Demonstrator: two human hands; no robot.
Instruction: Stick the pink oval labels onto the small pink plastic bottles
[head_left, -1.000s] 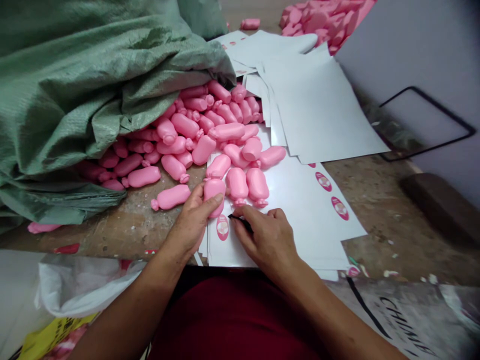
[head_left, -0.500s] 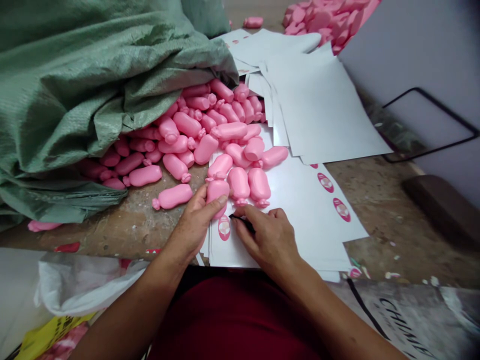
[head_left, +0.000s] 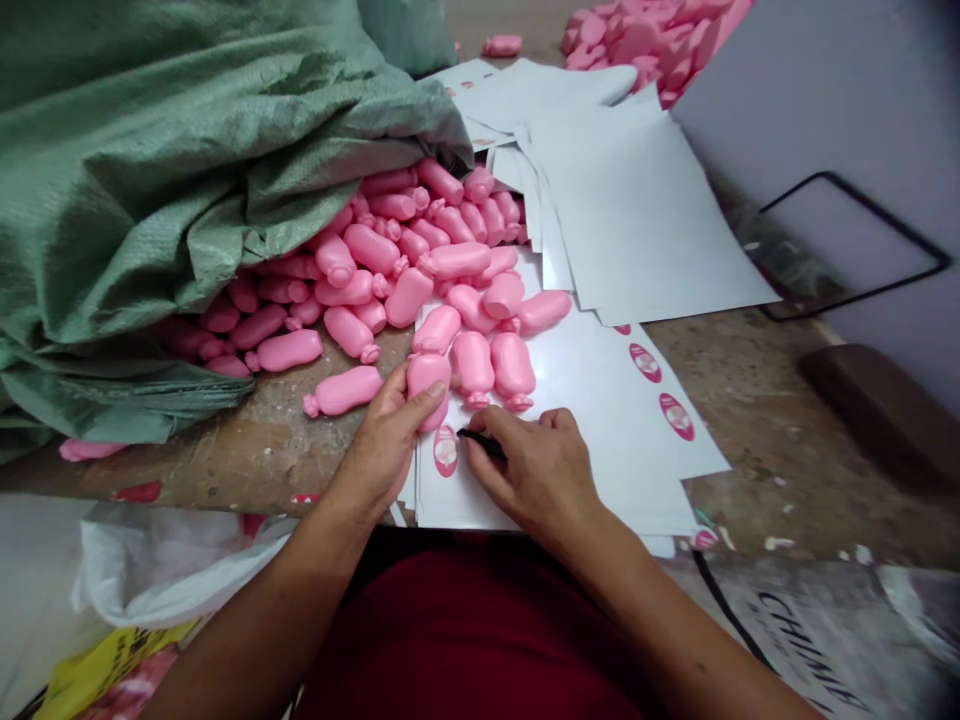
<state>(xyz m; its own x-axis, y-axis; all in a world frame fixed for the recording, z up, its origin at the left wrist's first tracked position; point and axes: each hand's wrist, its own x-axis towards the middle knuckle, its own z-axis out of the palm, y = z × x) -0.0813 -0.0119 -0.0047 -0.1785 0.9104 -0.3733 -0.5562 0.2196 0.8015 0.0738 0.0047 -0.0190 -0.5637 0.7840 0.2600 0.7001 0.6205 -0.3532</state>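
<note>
My left hand (head_left: 382,445) is shut on a pink plastic bottle (head_left: 428,383), with the thumb across its body. Its lower end sits just above an oval pink label (head_left: 445,451) on a white label sheet (head_left: 600,410). My right hand (head_left: 536,478) pinches a small black tool (head_left: 481,443), whose tip is right next to that label. Several more pink bottles (head_left: 472,365) lie on the sheet, and a heap of them (head_left: 375,270) spills from a green woven sack (head_left: 172,170).
More white sheets (head_left: 645,210) overlap behind the bottles on a worn wooden table (head_left: 750,420). Further pink pieces (head_left: 645,40) are piled at the far end. A white plastic bag (head_left: 165,570) lies at the near left, and a grey board (head_left: 825,110) stands at the right.
The hands, the bottle and the black tool stay nearly in the same place. The view has shifted only slightly.
</note>
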